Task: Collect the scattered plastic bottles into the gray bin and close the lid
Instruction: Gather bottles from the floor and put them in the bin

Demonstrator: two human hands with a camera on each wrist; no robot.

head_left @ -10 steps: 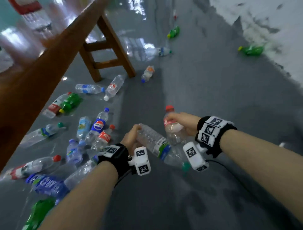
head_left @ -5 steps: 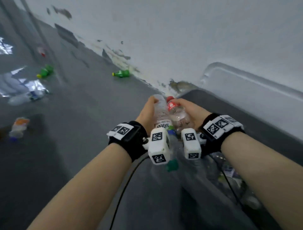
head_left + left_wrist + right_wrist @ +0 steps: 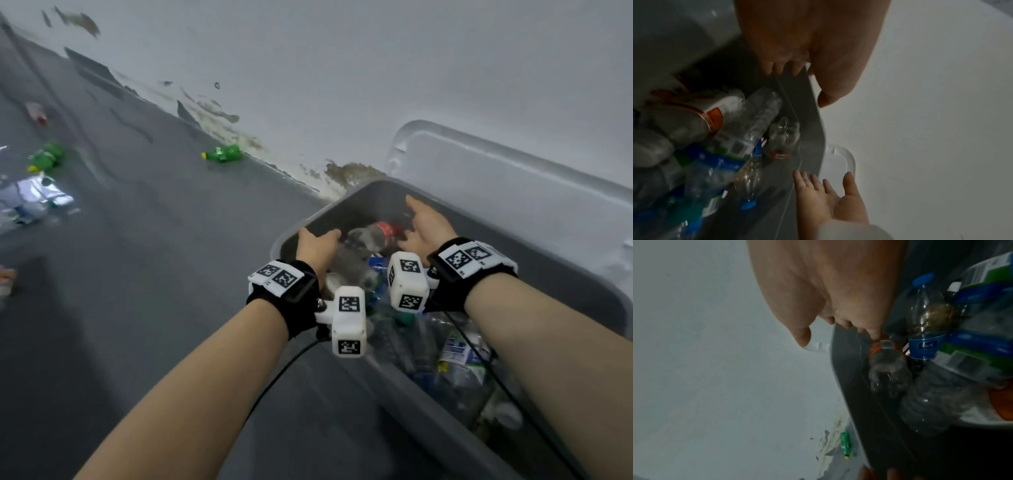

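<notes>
Clear red-capped bottle (image 3: 371,234) blurred over the gray bin (image 3: 565,274); both hands' fingers (image 3: 412,205) spread, empty

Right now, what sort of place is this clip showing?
Probably a bare indoor room or corridor: smooth gray floor, white wall with peeling paint at its base, green plastic bottle lying loose beside the gray plastic bin.

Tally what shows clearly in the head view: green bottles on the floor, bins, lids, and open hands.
Green bottles on the floor: 2, one by the wall, one far left
Gray bin: 1
Lid: 1, standing behind the bin
Open hands: 2, left hand, right hand
Total: 6
</notes>
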